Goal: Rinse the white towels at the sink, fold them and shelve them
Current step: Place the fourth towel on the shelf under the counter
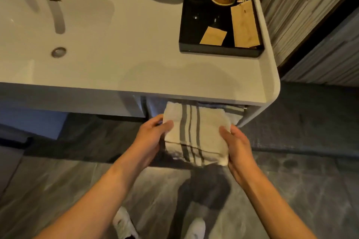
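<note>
A folded white towel (pixel 196 134) with dark grey stripes is held in front of the opening under the white sink counter (pixel 155 75). My left hand (pixel 151 137) grips its left edge with the thumb on top. My right hand (pixel 237 147) grips its right edge. The towel's far end reaches just under the counter's front lip. Another striped towel (pixel 234 111) lies inside that shelf space, mostly hidden. The sink basin with its round drain (pixel 58 52) is at the upper left.
A black tray (pixel 221 50) with brown paper packets, a cup and bottles stands on the counter's right end. A tap (pixel 56 15) hangs over the basin. A ribbed wall is at the right. Grey tiled floor and my white shoes are below.
</note>
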`<control>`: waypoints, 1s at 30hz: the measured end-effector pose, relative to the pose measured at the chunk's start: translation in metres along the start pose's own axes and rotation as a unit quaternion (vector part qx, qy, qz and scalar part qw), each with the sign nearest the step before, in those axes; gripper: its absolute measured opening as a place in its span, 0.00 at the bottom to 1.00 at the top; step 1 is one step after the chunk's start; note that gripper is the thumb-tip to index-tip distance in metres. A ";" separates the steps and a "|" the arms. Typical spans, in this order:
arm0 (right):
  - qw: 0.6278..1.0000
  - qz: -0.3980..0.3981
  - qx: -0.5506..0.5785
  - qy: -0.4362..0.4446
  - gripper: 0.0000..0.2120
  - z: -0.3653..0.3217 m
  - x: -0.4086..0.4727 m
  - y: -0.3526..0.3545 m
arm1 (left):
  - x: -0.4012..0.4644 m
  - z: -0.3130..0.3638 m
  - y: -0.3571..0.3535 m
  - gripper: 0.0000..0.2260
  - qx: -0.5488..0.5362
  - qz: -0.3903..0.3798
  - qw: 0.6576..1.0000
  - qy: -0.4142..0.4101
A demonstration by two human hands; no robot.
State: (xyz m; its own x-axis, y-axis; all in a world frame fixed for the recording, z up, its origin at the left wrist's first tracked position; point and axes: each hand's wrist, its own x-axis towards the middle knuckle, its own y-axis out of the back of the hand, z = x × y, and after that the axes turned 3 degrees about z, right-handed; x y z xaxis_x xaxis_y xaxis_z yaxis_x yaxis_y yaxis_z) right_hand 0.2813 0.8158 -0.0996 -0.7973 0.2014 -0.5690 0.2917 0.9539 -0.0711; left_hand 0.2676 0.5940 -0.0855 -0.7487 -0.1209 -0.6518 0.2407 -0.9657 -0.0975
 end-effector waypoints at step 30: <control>0.704 0.043 -0.630 0.326 0.15 0.004 0.100 -0.027 | 0.084 -0.005 -0.028 0.17 0.685 0.135 0.632 -0.335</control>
State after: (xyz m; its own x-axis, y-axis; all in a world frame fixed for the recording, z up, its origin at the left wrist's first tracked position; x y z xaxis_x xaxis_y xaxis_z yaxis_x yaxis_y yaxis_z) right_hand 0.1954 0.8092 -0.1581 -0.9981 -0.0609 -0.0013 -0.0189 0.2902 0.9568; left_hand 0.2005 0.6119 -0.1414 -0.9988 0.0491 0.0052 -0.0010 -0.1257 0.9921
